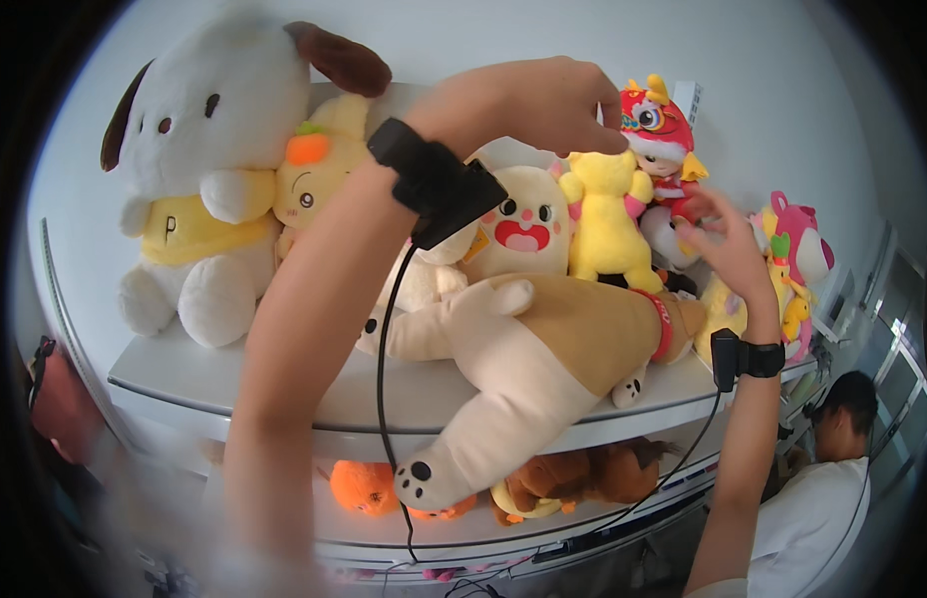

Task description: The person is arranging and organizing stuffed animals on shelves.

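Note:
My left hand [564, 108] reaches over the upper shelf with bent fingers. Its fingertips are at the top of a yellow plush toy [605, 213] and beside a doll in a red lion-dance hat [661, 123]; whether they grip either is hidden. My right hand [725, 239] has its fingers apart, near the doll's red lower body and a grey-and-white plush [669, 235]. A tan-and-cream plush dog [553, 351] with a red collar lies across the shelf in front, one hind leg hanging over the edge. Behind it sits a cream plush [527, 217] with a wide red mouth.
A big white plush dog [217, 127] and a yellow plush with a carrot ornament [306, 179] sit at left. Pink plush toys [796, 232] stand at right. Orange plush toys [362, 486] fill the lower shelf. Cables [385, 374] hang from both wristbands. A person [822, 478] is at right.

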The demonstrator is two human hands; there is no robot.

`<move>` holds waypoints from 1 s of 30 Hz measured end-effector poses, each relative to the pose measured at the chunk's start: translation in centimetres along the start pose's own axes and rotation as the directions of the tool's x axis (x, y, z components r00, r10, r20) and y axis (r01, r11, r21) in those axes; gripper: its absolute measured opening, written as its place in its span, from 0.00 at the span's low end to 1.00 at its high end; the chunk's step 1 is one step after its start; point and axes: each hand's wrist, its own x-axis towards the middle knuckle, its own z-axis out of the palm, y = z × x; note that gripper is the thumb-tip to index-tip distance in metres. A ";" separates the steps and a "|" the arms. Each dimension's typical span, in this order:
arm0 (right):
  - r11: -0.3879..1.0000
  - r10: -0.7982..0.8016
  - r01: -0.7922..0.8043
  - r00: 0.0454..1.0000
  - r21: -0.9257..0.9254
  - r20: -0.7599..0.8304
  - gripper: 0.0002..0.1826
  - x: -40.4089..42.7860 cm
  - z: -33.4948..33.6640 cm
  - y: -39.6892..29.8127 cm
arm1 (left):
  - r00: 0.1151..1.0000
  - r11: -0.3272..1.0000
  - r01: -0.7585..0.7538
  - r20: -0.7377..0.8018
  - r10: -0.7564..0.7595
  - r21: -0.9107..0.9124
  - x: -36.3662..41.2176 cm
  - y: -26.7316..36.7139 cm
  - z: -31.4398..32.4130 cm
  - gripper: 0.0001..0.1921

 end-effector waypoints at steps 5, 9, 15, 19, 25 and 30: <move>0.988 0.141 -0.095 0.871 -0.120 0.471 0.46 -5.4 0.2 0.0 | 0.977 1.000 -0.006 0.215 0.004 0.009 -2.0 6.3 0.8 0.38; 0.987 0.045 0.039 0.868 -0.157 0.495 0.50 -8.1 0.7 2.4 | 0.769 0.957 0.082 0.593 -0.238 0.278 -3.1 9.6 3.3 0.49; 0.990 -0.045 0.089 0.930 -0.106 0.365 0.49 -8.9 2.1 3.0 | 0.695 0.979 0.165 0.689 -0.203 0.121 -6.2 7.8 7.8 0.51; 0.951 0.223 -0.265 0.943 0.157 0.246 0.48 -9.2 1.8 5.1 | 0.823 0.978 0.172 0.529 -0.206 0.115 -8.2 7.9 9.0 0.54; 0.938 0.036 -0.070 0.994 0.339 0.108 0.48 -12.9 3.1 13.8 | 0.889 0.972 0.181 0.398 -0.228 0.153 -9.2 9.6 9.4 0.47; 0.514 -0.078 0.033 0.997 0.857 0.008 0.52 -12.5 4.4 10.3 | 0.928 0.984 0.131 0.335 -0.165 0.122 -9.2 8.7 10.4 0.37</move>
